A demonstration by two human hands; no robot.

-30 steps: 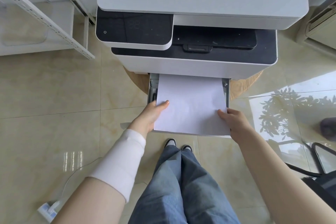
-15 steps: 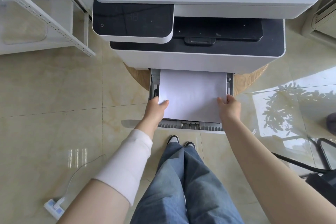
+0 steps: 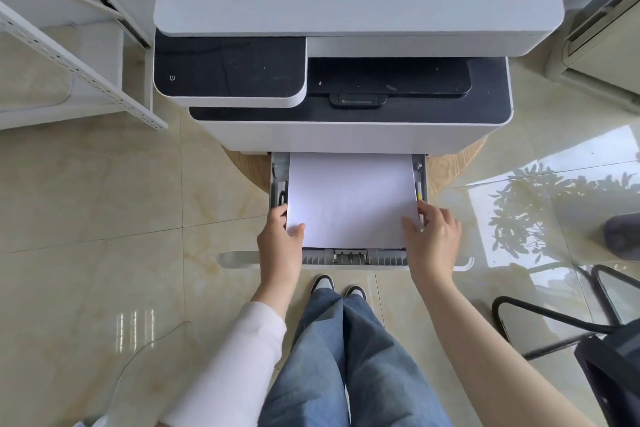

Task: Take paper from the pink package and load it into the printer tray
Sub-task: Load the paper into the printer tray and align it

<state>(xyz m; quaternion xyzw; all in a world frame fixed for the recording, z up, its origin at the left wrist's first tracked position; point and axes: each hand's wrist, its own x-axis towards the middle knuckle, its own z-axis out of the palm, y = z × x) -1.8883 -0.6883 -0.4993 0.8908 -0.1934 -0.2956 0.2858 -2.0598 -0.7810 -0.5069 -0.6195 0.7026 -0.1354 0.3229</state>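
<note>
The printer (image 3: 349,45), white with a black control panel, stands on a round wooden stand (image 3: 446,166) over a tiled floor (image 3: 104,201). Its paper tray (image 3: 353,257) is drawn out from the base of the printer toward the person. A stack of white paper (image 3: 349,199) lies flat inside the tray, its far edge reaching under the printer body and its near edge just short of the tray's ribbed front wall. The left hand (image 3: 280,239) sits at the near left corner of the paper, forearm extended forward from a white sleeve (image 3: 235,357), thumb laid on top of the sheet and fingers curled along the paper's left edge beside the tray's side rail; the hand is closed on that corner in a light grasp. The right hand (image 3: 433,236) sits at the near right corner, bare forearm extended forward, thumb resting on top of the sheet and fingers bent down along the right edge against the tray rail; it likewise grasps the paper. Both wrists pass over the tray's front wall. Below the tray, the person's jeans (image 3: 343,357) and shoes (image 3: 337,286) are visible. The pink package is outside the view.
</note>
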